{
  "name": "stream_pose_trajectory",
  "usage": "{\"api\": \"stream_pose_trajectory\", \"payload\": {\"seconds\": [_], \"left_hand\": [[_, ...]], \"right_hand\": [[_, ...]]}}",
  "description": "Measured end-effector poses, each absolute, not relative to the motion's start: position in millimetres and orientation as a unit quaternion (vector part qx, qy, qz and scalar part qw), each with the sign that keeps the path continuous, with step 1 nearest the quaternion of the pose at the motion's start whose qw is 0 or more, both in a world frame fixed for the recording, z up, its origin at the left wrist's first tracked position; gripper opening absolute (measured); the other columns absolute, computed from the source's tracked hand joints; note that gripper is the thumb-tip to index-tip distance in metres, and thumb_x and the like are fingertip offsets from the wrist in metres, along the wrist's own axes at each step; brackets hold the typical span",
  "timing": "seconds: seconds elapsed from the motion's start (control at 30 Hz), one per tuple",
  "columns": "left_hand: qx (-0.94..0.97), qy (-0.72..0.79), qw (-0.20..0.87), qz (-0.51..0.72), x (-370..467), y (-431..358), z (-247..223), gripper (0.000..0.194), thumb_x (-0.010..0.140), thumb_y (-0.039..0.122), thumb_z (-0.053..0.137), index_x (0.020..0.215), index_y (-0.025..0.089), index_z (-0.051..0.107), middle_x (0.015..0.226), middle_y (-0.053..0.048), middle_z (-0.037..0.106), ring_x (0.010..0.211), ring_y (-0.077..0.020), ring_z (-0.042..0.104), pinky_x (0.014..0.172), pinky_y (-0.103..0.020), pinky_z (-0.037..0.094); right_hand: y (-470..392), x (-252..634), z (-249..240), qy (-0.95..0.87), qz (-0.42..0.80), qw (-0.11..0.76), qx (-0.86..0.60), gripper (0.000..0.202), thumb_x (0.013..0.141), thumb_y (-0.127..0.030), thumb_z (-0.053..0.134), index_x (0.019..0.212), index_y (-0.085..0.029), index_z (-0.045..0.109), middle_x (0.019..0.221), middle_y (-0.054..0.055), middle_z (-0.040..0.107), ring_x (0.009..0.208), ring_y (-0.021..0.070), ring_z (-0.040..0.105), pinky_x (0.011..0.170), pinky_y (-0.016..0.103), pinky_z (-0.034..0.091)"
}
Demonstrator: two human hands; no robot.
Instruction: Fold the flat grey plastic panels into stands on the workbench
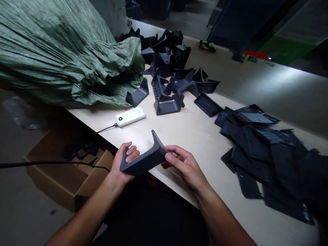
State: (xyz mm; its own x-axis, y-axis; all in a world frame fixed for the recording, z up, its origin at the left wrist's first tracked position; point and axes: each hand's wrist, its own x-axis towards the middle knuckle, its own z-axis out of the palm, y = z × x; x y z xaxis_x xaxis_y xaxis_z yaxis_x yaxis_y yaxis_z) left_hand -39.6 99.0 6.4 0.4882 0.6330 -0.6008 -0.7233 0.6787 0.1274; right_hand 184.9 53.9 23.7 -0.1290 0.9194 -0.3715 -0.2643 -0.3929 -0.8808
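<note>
A dark grey bracket-shaped plastic part (144, 162) is held above the table's front edge, one pointed end tilted up. My left hand (125, 161) grips its left end, the fingers curled over the inner side. At the right end, my right hand (181, 163) pinches the part between thumb and fingers. Similar dark parts (168, 107) lie on the pale table (198, 139) beyond my hands, with a larger heap (167, 54) of them farther back. To the right is a spread pile of flat black panels (252, 141).
A white power bank (130, 117) with a black cable lies behind my left hand. A big green woven sack (61, 46) covers the table's left end. An open cardboard box (61, 173) stands below, left of the table edge.
</note>
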Motion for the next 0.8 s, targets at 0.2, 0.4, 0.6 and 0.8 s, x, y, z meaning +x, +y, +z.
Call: {"api": "stream_pose_trajectory", "payload": {"seconds": [0.2,0.4,0.6,0.8], "left_hand": [[0.050,0.395,0.831,0.388,-13.4,85.1,-6.0,0.044,0.091,0.034,0.061,0.054,0.023,0.041,0.043,0.004,0.040,0.042,-0.0128,0.042,0.050,-0.024,0.040],[0.313,0.495,0.679,0.444,-23.1,96.0,3.6,0.028,0.093,0.028,0.072,0.068,0.017,0.071,0.065,-0.002,0.069,0.062,-0.0157,0.060,0.062,-0.021,0.045],[0.324,0.428,0.683,0.495,-21.6,104.9,31.9,0.031,0.095,0.044,0.070,0.082,0.016,0.076,0.083,-0.008,0.077,0.078,-0.0202,0.071,0.076,-0.025,0.053],[0.209,0.316,0.841,0.385,11.5,102.5,61.0,0.034,0.087,0.052,0.067,0.092,0.018,0.069,0.073,-0.009,0.076,0.065,-0.0252,0.071,0.064,-0.034,0.057]], "right_hand": [[45.9,162.9,35.6,-0.256,0.749,0.500,-0.350,0.028,0.094,-0.042,0.076,0.110,-0.019,0.080,0.105,0.008,0.080,0.097,0.0211,0.072,0.100,0.034,0.053],[33.0,162.8,46.2,-0.291,0.719,0.519,-0.360,0.031,0.092,-0.040,0.078,0.119,-0.024,0.077,0.107,0.008,0.078,0.095,0.0252,0.072,0.094,0.040,0.056],[27.9,169.2,52.4,-0.426,0.643,0.458,-0.443,0.027,0.089,-0.045,0.081,0.106,-0.024,0.076,0.093,0.004,0.072,0.083,0.0224,0.065,0.074,0.032,0.052],[27.4,161.8,50.1,-0.529,0.565,0.446,-0.449,0.024,0.090,-0.039,0.080,0.105,-0.022,0.075,0.095,0.003,0.069,0.085,0.0200,0.063,0.078,0.030,0.050]]}}
